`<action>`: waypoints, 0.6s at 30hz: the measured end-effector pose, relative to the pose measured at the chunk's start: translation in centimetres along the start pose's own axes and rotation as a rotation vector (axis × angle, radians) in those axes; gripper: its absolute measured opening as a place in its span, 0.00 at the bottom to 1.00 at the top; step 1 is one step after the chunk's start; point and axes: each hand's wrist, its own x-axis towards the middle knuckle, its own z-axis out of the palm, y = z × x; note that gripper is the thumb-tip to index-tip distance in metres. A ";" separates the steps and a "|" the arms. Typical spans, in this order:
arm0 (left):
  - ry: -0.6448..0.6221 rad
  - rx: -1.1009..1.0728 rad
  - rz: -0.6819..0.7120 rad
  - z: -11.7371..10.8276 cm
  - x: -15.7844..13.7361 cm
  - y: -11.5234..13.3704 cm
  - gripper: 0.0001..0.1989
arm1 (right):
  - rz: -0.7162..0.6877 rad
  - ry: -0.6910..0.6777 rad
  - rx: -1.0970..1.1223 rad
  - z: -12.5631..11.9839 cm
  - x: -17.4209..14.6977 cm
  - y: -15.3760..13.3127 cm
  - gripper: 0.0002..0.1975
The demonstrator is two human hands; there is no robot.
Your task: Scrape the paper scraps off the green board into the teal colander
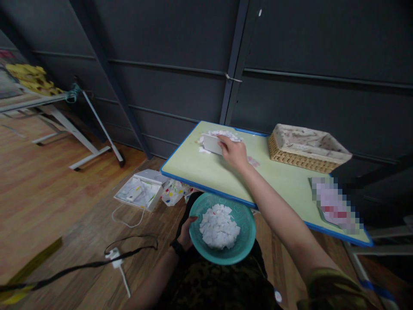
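Note:
My right hand [232,151] grips a flat white rectangular piece [211,143], held on edge against a heap of torn white paper scraps [226,134] on the pale yellow tabletop [206,166]. Whether that piece is card or plastic, I cannot tell. Below the table's front edge, my left hand [186,232] is closed on the rim of a green plastic basket [247,241] over my lap. Inside the basket lies a pile of white paper scraps [219,228]. The left fingers are mostly hidden beneath the basket.
A lined wicker basket [303,162] stands at the table's back right, with a pixelated flat item [334,206] near the right end. On the floor at left are an open white box [138,192], a power strip [114,257] and cables. A dark panel wall [167,34] rises behind.

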 end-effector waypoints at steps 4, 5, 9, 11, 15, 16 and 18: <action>-0.025 0.000 0.014 -0.5 0.6 0.3 0.24 | 0.008 0.003 -0.003 -0.3 0.0 0.1 0.21; -0.031 -0.001 0.019 -0.7 0.7 0.3 0.24 | 0.013 0.010 -0.001 -0.4 0.1 0.2 0.21; -0.039 0.004 0.033 -1.2 1.2 0.6 0.24 | 0.027 0.006 0.003 -0.4 0.2 0.4 0.21; -0.029 0.018 0.043 -1.3 1.4 0.7 0.25 | 0.033 -0.004 0.001 -0.3 0.2 0.5 0.21; 0.018 0.058 0.090 -1.3 1.5 1.3 0.26 | 0.034 0.020 0.028 -0.3 0.2 0.5 0.21; 0.028 0.066 0.101 -1.3 1.5 1.4 0.26 | 0.026 0.027 0.042 -0.2 0.2 0.5 0.21; 0.038 0.073 0.108 -1.3 1.3 1.7 0.26 | 0.005 0.026 0.068 -0.2 0.1 0.4 0.21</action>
